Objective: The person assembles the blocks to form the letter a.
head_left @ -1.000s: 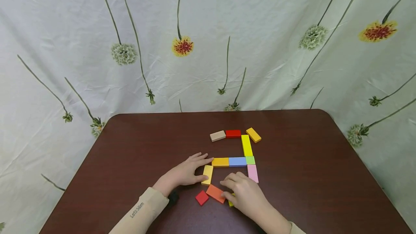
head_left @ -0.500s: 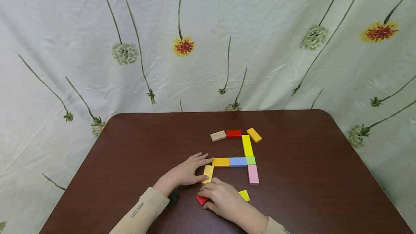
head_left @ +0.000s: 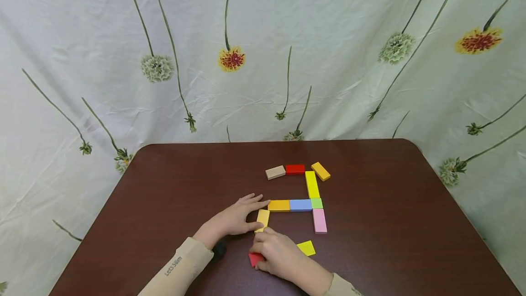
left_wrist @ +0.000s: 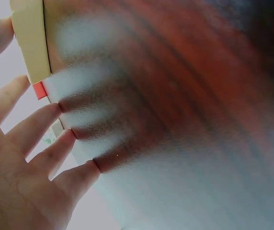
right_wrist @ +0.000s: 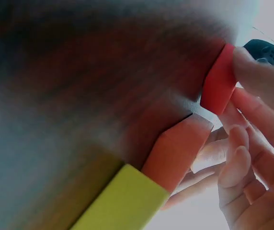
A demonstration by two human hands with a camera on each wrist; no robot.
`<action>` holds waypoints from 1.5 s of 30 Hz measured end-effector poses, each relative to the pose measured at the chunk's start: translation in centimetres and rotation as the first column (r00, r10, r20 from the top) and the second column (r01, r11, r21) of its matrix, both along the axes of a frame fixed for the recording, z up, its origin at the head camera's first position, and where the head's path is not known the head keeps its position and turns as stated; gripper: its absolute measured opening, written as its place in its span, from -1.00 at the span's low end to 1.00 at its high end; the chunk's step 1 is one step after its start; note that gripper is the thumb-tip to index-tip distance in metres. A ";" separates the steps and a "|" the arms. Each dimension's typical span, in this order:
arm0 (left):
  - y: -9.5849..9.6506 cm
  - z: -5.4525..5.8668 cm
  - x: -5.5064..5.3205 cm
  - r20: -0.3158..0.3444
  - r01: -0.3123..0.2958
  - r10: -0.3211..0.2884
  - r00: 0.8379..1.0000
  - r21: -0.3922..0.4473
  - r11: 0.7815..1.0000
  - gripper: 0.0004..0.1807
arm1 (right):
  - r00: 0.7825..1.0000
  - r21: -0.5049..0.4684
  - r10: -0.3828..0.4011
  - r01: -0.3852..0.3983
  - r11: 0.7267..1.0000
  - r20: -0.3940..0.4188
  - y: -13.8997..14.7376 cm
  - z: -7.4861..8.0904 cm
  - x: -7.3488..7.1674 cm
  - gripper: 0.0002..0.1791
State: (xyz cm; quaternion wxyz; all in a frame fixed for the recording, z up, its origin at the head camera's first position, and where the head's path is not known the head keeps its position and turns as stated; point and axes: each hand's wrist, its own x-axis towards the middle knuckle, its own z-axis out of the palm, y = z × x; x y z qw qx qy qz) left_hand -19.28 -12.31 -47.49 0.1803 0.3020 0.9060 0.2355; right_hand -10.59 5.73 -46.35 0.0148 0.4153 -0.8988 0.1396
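My right hand [head_left: 279, 255] pinches a small red block [head_left: 256, 259] between thumb and fingers near the front of the table. In the right wrist view, an orange block [right_wrist: 177, 151] lies beside that red block, its corner close to it; the hand covers the orange one in the head view. A yellow block [head_left: 306, 248] continues from its other end. My left hand [head_left: 234, 216] lies with fingers spread, thumb on the lower end of a pale yellow block [head_left: 263, 218]. Its index fingertip is right at the left end of an amber block [head_left: 278, 205].
A blue block [head_left: 300, 205], a green block [head_left: 316, 203] and a pink block [head_left: 319, 221] adjoin the amber one. Farther back lie a long yellow block [head_left: 312, 184], a red block [head_left: 295, 169], a beige block [head_left: 275, 172] and a tilted amber block [head_left: 320, 171]. Flowered cloth [head_left: 263, 95] hangs behind the table [head_left: 382, 223].
My right hand has moved left from the orange and yellow blocks to the small red block, which has turned and shifted slightly toward the front. My left hand has stayed in place.
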 end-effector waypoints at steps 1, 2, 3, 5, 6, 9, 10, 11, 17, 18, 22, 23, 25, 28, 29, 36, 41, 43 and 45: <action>0.0 0.0 0.0 0.002 -0.001 0.001 1.000 0.001 1.000 -0.30 | 1.000 -0.007 -0.002 0.002 1.000 0.007 0.1 0.1 0.1 -0.79; 0.0 0.0 0.0 0.003 -0.002 0.002 1.000 0.003 1.000 -0.30 | 1.000 -0.019 -0.004 0.004 1.000 0.019 0.2 0.1 0.1 -0.79; 0.0 0.0 0.1 0.006 -0.005 0.005 1.000 0.003 1.000 -0.30 | 1.000 -0.033 -0.008 0.008 0.999 0.029 0.3 0.2 0.1 -0.79; 0.1 0.0 0.1 0.010 -0.013 0.013 1.000 -0.003 1.000 -0.30 | 0.999 -0.080 -0.019 0.022 0.997 0.042 0.8 0.5 0.2 -0.78; 0.1 0.0 0.1 0.011 -0.017 0.017 1.000 -0.008 1.000 -0.30 | 0.999 -0.106 -0.026 0.031 0.994 0.046 1.2 0.6 0.1 -0.77; 0.2 0.0 0.1 0.016 -0.029 0.029 0.999 -0.023 0.999 -0.30 | 0.996 -0.178 -0.057 0.068 0.982 0.068 2.4 1.0 -0.2 -0.75; 0.2 0.0 0.1 0.015 -0.032 0.033 0.999 -0.029 0.999 -0.30 | 0.994 -0.195 -0.077 0.091 0.977 0.079 2.9 1.2 -0.3 -0.75; 0.2 0.0 0.1 0.015 -0.033 0.034 0.999 -0.031 0.999 -0.29 | 0.991 -0.203 -0.102 0.119 0.972 0.089 3.4 1.3 -0.5 -0.74; 0.3 -0.1 -0.1 0.025 -0.045 0.046 0.999 -0.051 0.998 -0.28 | 0.927 -0.190 -0.352 0.372 0.909 0.128 6.5 1.7 -1.5 -0.67; 0.3 -0.1 -0.1 0.027 -0.049 0.050 0.998 -0.055 0.997 -0.28 | 0.910 -0.190 -0.392 0.412 0.891 0.132 6.9 1.6 -1.7 -0.66; 0.3 -0.1 -0.1 0.028 -0.049 0.050 0.998 -0.063 0.997 -0.28 | 0.857 -0.185 -0.494 0.514 0.838 0.146 8.5 1.2 -2.0 -0.66; 0.3 -0.1 -0.1 0.028 -0.047 0.049 0.998 -0.063 0.997 -0.28 | 0.852 -0.187 -0.504 0.523 0.831 0.144 8.7 1.0 -2.1 -0.66; 0.3 0.0 0.0 0.029 -0.044 0.045 0.999 -0.060 0.997 -0.28 | 0.845 -0.177 -0.515 0.535 0.826 0.147 9.2 0.6 -2.1 -0.66; 0.3 0.0 0.0 0.032 -0.039 0.041 0.999 -0.051 0.998 -0.28 | 0.845 -0.157 -0.510 0.532 0.832 0.160 9.7 0.2 -2.1 -0.66; 0.3 0.0 0.0 0.033 -0.037 0.038 0.999 -0.048 0.998 -0.28 | 0.847 -0.153 -0.504 0.527 0.836 0.166 9.8 0.1 -2.1 -0.66; 0.3 0.0 0.0 0.032 -0.030 0.032 0.999 -0.041 0.999 -0.29 | 0.870 -0.201 -0.467 0.492 0.847 0.161 10.8 0.5 -1.7 -0.66; 0.3 0.0 -0.1 0.028 -0.032 0.033 0.999 -0.044 0.999 -0.28 | 0.842 -0.183 -0.515 0.538 0.823 0.161 11.6 0.9 -0.7 -0.66; 0.2 -0.1 -0.1 0.028 -0.032 0.033 0.999 -0.043 0.999 -0.28 | 0.823 -0.176 -0.538 0.565 0.806 0.181 11.9 0.9 -0.3 -0.66; 0.2 -0.1 -0.1 0.029 -0.032 0.033 0.999 -0.043 0.999 -0.28 | 0.809 -0.180 -0.552 0.584 0.792 0.201 12.1 0.7 0.2 -0.66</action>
